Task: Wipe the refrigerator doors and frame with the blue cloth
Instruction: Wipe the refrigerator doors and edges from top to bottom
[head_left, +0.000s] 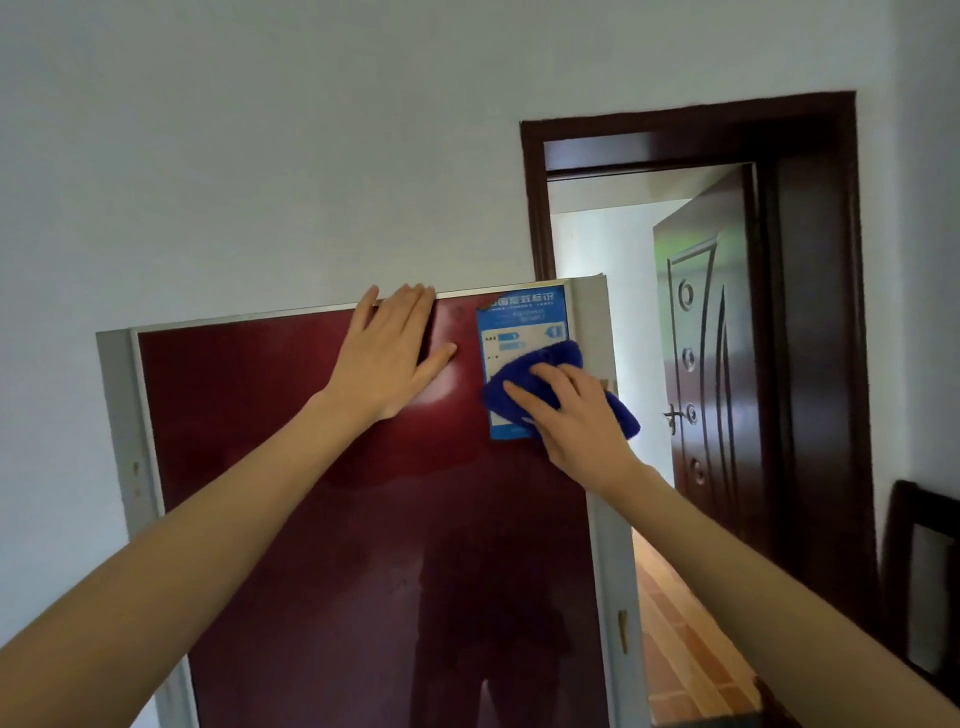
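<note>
A dark red refrigerator door with a silver frame fills the middle of the view. My left hand lies flat on the door near its top edge, fingers straight. My right hand presses a bunched blue cloth against the upper right of the door, over a blue energy label. The cloth hides the lower part of the label, and one end of it hangs past the right frame.
White wall stands behind and left of the refrigerator. To the right a dark brown doorway opens onto a tiled floor, its door swung inward. A dark chair back shows at the far right edge.
</note>
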